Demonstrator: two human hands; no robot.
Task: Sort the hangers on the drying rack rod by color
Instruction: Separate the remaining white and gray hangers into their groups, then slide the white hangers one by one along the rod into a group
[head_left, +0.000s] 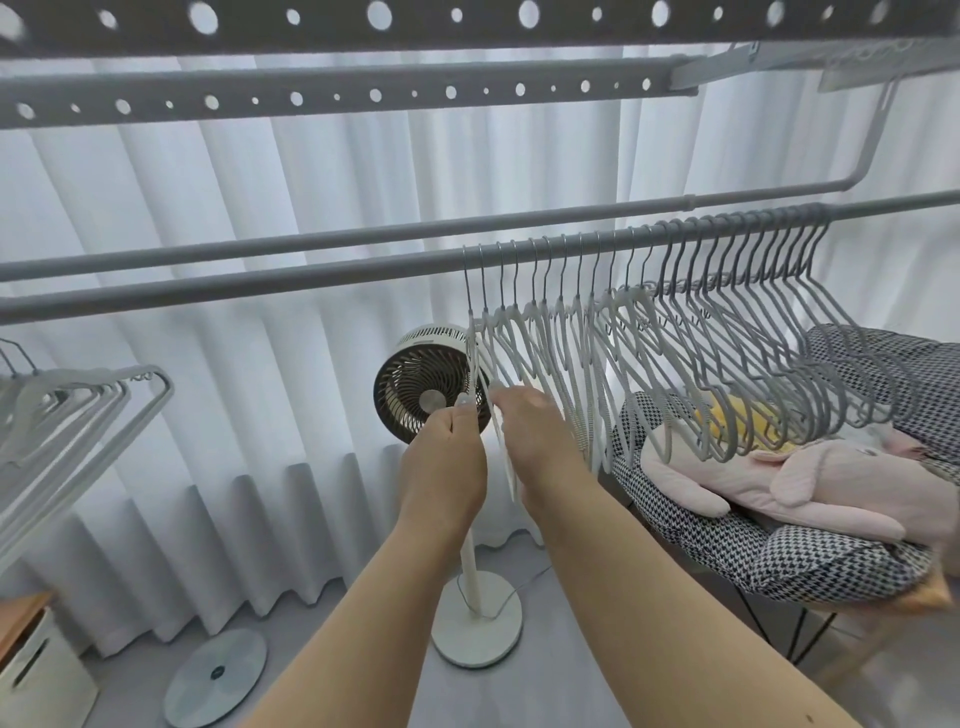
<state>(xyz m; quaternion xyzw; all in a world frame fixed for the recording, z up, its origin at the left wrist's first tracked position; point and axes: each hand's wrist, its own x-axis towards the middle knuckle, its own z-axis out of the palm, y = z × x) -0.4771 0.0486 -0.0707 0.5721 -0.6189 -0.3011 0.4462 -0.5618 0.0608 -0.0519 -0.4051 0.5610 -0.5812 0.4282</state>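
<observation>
Hangers crowd the right half of the rod (311, 273): I see white hangers (550, 358) from mid-rod, then grey hangers (779, 322) packed against them out to the right. My left hand (448, 462) pinches the lower edge of the leftmost white hanger (474, 353), fingers curled round it; my right hand (535, 447) is just beside it with fingers curled on the same hanger's edge. Left of that hanger the rod runs bare to the frame edge. A fan (428, 382) stands directly behind the hands, and a checked blanket (779, 556) lies under the grey group.
</observation>
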